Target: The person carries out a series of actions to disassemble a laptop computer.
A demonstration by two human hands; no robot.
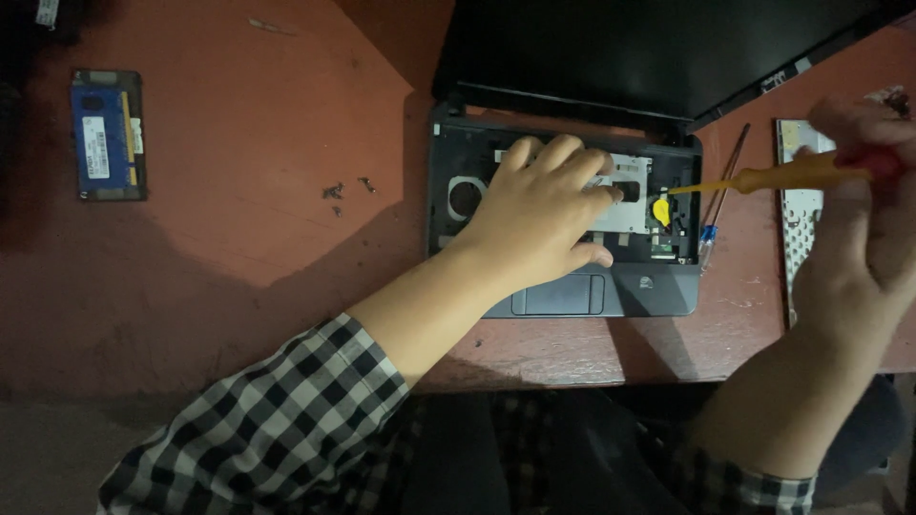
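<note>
A small dark laptop (649,286) lies open on the reddish table with its keyboard taken off, so the metal plate inside shows. My left hand (539,215) rests flat on that plate, fingers spread, holding the base down. My right hand (863,219) grips a screwdriver (763,178) with a yellow shaft and red handle. The tip points left at a yellow part (661,210) in the right side of the laptop base. The screen (649,48) tilts back, dark.
A blue memory module (107,133) lies on a dark pad at the far left. A few loose screws (345,191) sit left of the laptop. A thin blue-handled tool (714,210) and a grey keyboard panel (801,210) lie right of it. The table's front edge (534,386) runs near my body.
</note>
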